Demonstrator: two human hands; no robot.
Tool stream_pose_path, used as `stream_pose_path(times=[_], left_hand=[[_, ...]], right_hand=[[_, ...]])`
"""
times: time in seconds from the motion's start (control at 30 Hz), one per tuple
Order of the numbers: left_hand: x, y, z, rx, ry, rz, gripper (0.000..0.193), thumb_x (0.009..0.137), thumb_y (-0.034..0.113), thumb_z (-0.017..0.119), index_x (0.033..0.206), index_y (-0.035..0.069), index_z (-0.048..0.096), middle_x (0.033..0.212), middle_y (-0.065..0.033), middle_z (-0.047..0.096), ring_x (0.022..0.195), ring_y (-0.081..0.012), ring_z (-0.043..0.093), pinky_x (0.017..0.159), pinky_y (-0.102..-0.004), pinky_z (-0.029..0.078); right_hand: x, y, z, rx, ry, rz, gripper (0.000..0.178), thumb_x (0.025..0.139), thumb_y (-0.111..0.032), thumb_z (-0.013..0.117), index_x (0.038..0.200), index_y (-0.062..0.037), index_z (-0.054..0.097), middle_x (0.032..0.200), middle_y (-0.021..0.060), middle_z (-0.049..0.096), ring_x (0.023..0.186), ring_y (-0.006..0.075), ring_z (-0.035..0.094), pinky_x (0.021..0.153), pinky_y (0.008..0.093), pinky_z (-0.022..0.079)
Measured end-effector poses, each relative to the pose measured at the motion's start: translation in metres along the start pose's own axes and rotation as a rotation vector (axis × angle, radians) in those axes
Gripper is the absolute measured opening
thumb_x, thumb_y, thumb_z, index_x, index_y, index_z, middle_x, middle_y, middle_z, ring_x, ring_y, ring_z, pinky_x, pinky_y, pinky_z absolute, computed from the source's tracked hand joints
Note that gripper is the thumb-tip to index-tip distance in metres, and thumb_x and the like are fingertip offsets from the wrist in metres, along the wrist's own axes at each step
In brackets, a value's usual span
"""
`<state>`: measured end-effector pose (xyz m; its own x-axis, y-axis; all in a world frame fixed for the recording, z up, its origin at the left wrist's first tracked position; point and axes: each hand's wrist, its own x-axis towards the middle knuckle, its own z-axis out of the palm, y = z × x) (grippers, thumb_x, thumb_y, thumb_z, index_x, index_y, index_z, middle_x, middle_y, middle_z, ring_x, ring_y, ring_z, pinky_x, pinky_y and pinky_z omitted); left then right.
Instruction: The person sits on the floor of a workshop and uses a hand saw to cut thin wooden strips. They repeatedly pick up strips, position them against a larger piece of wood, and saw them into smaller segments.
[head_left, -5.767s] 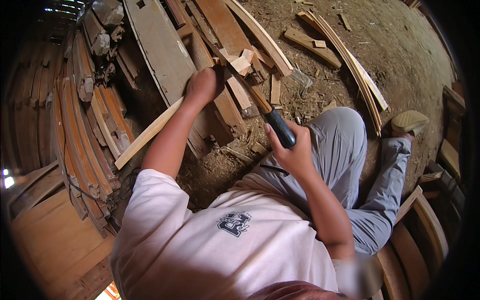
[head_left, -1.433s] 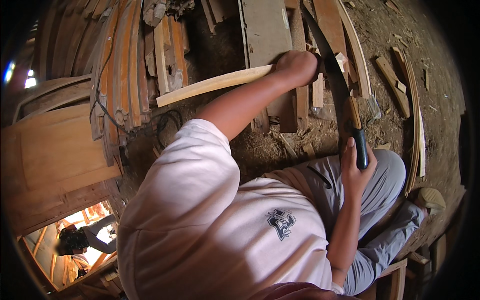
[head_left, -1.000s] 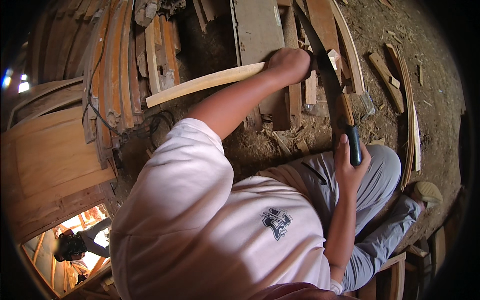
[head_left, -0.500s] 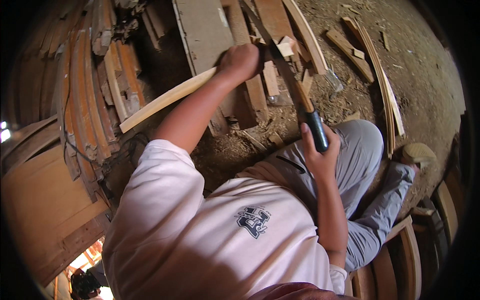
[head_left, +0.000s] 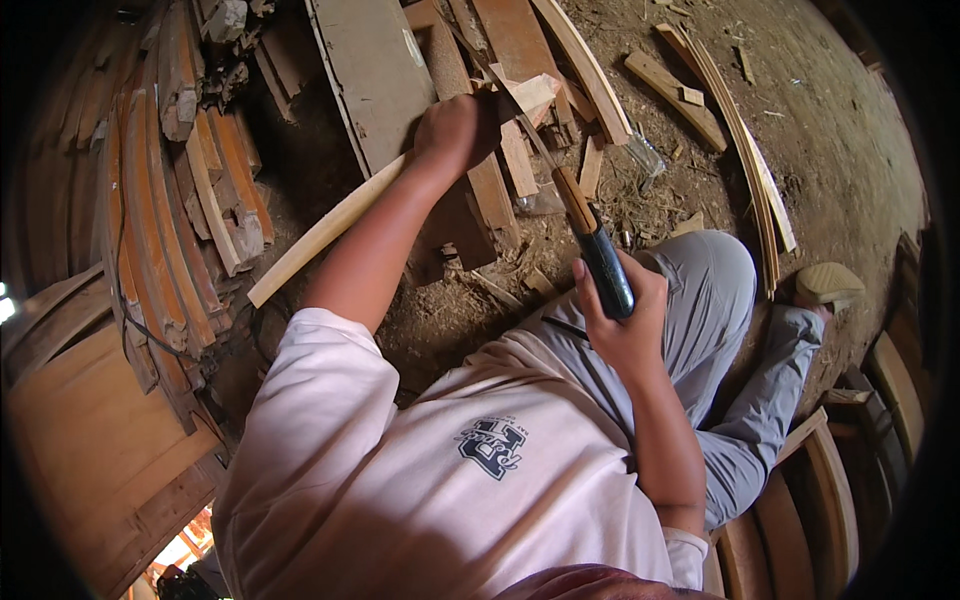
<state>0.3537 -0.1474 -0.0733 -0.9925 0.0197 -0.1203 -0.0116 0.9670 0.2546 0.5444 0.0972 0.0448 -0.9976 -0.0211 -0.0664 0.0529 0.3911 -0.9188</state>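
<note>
A pale, slightly curved wooden strip (head_left: pixel 330 238) runs at a slant under my left forearm. My left hand (head_left: pixel 455 132) is closed around it near its far end, knuckles up. My right hand (head_left: pixel 632 312) grips the handle of a long-bladed tool (head_left: pixel 600 262); the handle is wood toward the blade and black at the butt. The thin blade points up and left, past my left fist, close to a pale cut wood piece (head_left: pixel 538 95). Whether the blade touches wood, and whether it is a saw or a machete, I cannot tell.
Boards (head_left: pixel 375 85) lie on the ground beneath my hands, among chips and shavings. Stacked timber (head_left: pixel 150 220) stands at the left. Long thin strips (head_left: pixel 745 165) and a short plank (head_left: pixel 680 100) lie at the right. My bent leg (head_left: pixel 710 290) is beside my right hand.
The tool and my right hand have drawn slightly closer to my body, and the blade now shows narrower. The strip's near end has swung lower. The whole view has shifted a little.
</note>
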Motion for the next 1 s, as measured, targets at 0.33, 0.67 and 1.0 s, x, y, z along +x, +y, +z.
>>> stream_pose_path(times=[0.33,0.67,1.0], left_hand=[[0.000,0.002,-0.004,0.084,0.071,0.211,0.018,0.095,0.006,0.056,0.091,0.002,0.073,0.096,-0.0256,0.076,0.092,-0.0434,0.076,0.081,-0.0528,0.061],[0.000,0.002,-0.004,0.065,-0.043,0.137,0.019,0.092,0.007,0.059,0.093,0.000,0.076,0.103,-0.0278,0.075,0.099,-0.0447,0.075,0.085,-0.0525,0.061],[-0.010,0.026,-0.029,-0.006,-0.057,0.058,0.022,0.087,0.011,0.060,0.093,-0.002,0.078,0.104,-0.0307,0.074,0.103,-0.0496,0.072,0.093,-0.0540,0.058]], right_hand=[[-0.074,-0.034,-0.063,-0.300,0.075,-0.055,0.021,0.088,-0.013,0.083,0.082,-0.0012,0.067,0.058,0.0079,0.057,0.047,0.0199,0.055,0.052,0.0321,0.042],[-0.029,-0.021,-0.025,-0.142,0.118,-0.118,0.017,0.092,-0.013,0.079,0.085,0.0003,0.071,0.059,0.0088,0.059,0.048,0.0182,0.057,0.052,0.0310,0.042],[0.011,0.008,-0.014,0.054,0.102,0.055,0.025,0.098,-0.020,0.076,0.089,0.0027,0.073,0.059,0.0035,0.056,0.055,0.0067,0.047,0.051,0.0293,0.038]])
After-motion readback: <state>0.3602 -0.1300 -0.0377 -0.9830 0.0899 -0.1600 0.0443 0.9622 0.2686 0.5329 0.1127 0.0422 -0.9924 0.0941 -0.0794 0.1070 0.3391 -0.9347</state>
